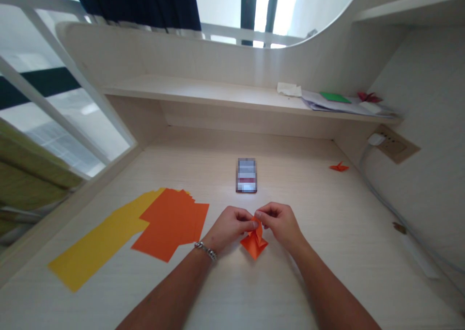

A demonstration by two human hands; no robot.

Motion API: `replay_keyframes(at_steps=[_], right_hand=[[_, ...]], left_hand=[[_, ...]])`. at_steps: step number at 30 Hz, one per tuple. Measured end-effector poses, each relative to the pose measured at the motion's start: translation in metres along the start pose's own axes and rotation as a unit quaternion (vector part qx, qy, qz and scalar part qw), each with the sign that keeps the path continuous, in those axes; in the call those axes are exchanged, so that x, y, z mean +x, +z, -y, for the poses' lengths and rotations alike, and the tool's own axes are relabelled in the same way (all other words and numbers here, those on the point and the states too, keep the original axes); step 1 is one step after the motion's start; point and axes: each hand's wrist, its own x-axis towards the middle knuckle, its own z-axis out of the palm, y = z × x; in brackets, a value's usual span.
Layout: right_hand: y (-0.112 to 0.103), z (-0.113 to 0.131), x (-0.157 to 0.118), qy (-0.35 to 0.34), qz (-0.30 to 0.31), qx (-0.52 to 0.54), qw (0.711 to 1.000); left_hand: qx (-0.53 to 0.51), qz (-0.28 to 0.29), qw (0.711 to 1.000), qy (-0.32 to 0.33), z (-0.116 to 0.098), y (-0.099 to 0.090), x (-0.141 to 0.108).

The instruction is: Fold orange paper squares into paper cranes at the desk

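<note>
Folded orange origami paper (255, 246) sits just above a pale wood-grain counter (301, 199), its raised point pinched in a narrow grip by the left hand (227, 228) and right hand (279, 225), which meet at its top. Light, thin and soft at the creases, it appears easy to crush or let slip, and is likely best held at its layered folds. A chain bracelet (205, 251) circles the left wrist. Loose orange sheets (170, 223) overlap yellow sheets (98, 243) to the left; a phone (246, 175), its screen blurred, lies ahead, and a small orange paper figure (339, 167) rests near a wall socket (395, 145).
</note>
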Motion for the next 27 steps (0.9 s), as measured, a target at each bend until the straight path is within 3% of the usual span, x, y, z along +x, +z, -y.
replay_keyframes(at_steps=[6,9,13,19,27], right_hand=[[0.0015,-0.0003,-0.0002,-0.015,-0.020,0.008,1.000],[-0.0001,-0.0004,0.0008,-0.015,0.018,0.011,1.000],[0.0011,-0.0029,0.0014,0.040,0.060,0.092,0.993],[0.0027,-0.0037,0.0016,0.063,-0.009,0.170,0.983],[0.0055,-0.0070,0.0034,0.034,-0.049,0.166,0.984]], left_hand=[[-0.012,-0.032,0.999,0.012,0.0012,-0.0022,0.0024],[-0.040,-0.064,0.997,0.024,0.0036,-0.0033,0.0038],[-0.082,-0.079,0.993,0.037,0.0026,-0.0040,0.0042],[-0.124,-0.092,0.985,0.072,-0.0034,-0.0070,0.0037],[-0.208,-0.030,0.977,0.017,-0.0010,-0.0020,0.0029]])
